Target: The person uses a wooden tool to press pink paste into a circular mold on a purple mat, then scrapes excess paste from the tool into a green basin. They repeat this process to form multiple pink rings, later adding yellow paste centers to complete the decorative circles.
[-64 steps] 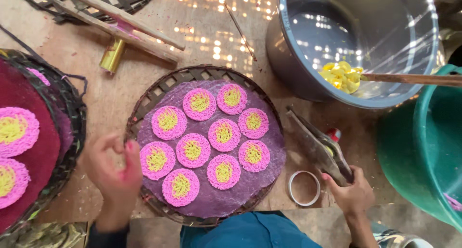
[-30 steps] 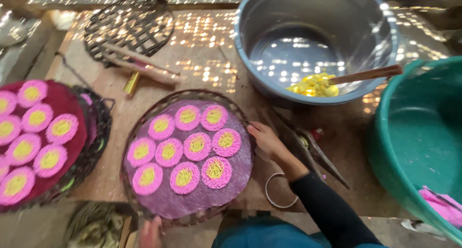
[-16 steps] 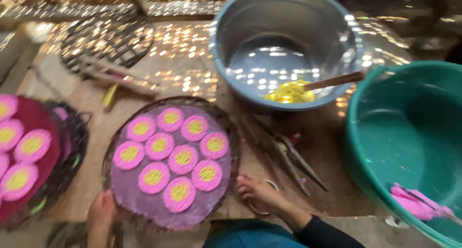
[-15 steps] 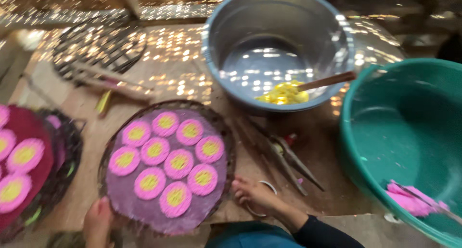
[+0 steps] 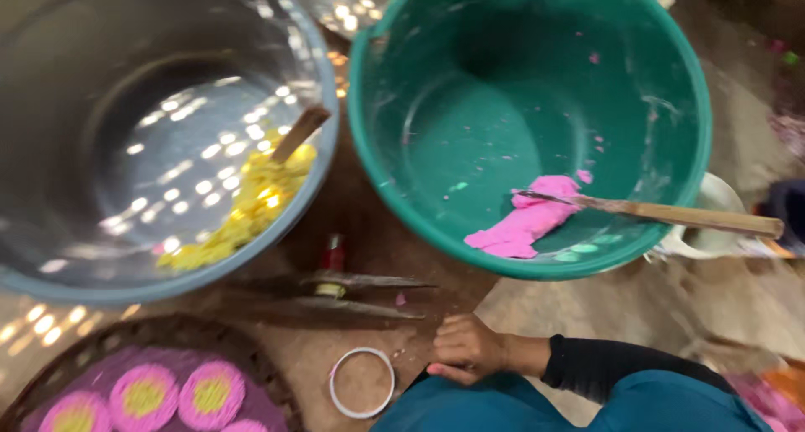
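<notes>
Woven tray (image 5: 268, 373) with pink-yellow discs (image 5: 142, 394) at the worktop's near-left corner; grey basin (image 5: 50, 189) behind holds yellow paste (image 5: 251, 206). White ring (image 5: 361, 382) lies near the front edge. Right hand (image 5: 465, 350) just beside it, fingers curled, empty, resting on the worktop edge. Left hand unseen. Green tub (image 5: 671, 88) holds pink dough (image 5: 524, 222).

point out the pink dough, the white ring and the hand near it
pink dough (image 5: 527, 222), head view, middle of the lump in the green tub
white ring (image 5: 361, 382), head view, its right rim on the table
right hand (image 5: 466, 348), head view, back of the hand
</notes>
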